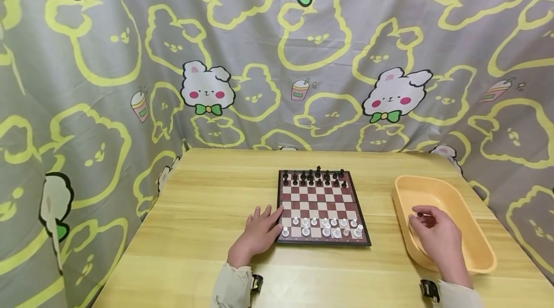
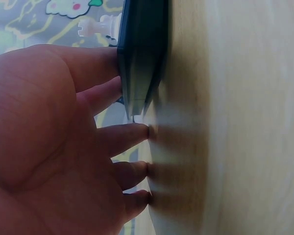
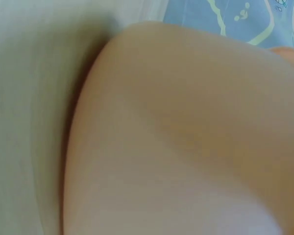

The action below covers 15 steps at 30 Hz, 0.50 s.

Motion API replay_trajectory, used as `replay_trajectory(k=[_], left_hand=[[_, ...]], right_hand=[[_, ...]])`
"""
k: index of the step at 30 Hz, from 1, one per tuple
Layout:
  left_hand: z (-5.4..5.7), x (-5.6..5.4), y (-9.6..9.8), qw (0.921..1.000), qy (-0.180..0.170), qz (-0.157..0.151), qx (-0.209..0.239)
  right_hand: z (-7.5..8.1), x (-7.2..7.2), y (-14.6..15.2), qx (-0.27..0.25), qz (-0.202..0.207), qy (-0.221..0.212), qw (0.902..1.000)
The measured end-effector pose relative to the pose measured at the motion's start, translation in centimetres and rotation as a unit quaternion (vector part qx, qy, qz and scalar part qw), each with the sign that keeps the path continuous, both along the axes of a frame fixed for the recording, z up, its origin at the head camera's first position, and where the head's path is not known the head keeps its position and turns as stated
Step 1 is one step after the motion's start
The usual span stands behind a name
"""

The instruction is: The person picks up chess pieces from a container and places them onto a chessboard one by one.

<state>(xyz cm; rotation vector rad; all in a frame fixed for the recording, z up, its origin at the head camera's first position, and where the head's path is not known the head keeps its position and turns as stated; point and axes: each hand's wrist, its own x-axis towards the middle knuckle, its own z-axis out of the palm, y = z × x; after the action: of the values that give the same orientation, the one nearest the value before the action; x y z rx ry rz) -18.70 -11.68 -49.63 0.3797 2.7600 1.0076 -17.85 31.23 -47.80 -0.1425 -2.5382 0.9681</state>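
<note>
A magnetic-style chessboard point(image 1: 318, 204) with red and white squares lies on the table. Black chess pieces point(image 1: 319, 172) fill its far rows, and white chess pieces point(image 1: 326, 231) stand in the near rows with gaps among them. My left hand point(image 1: 258, 233) rests at the board's left edge, thumb and index finger against it. In the left wrist view, the other fingertips point(image 2: 141, 131) touch the table. Over the near-left rim of an orange plastic basin point(image 1: 472, 231), my right hand point(image 1: 439, 238) pinches a small chess piece point(image 1: 420, 215), its dark round end showing. Fingers hide the rest.
The wooden table point(image 1: 207, 192) carries the board in the middle and the basin at the right. A grey curtain point(image 1: 255, 57) with yellow outlines and white rabbits hangs behind and along both sides. The basin's wall point(image 3: 186, 122) fills the right wrist view.
</note>
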Motion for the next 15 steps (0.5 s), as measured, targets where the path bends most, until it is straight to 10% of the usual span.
replay_trajectory(k=[6,15], left_hand=[[0.1,0.0,0.3,1.0,-0.005,0.0,0.0],[0.0,-0.1,0.2,0.9999,-0.009,0.003,-0.004]], right_hand=[[0.1,0.0,-1.4,-0.038,0.044,0.193,0.9794],[0.5,-0.1,-6.9,-0.229,0.127,0.328,0.908]])
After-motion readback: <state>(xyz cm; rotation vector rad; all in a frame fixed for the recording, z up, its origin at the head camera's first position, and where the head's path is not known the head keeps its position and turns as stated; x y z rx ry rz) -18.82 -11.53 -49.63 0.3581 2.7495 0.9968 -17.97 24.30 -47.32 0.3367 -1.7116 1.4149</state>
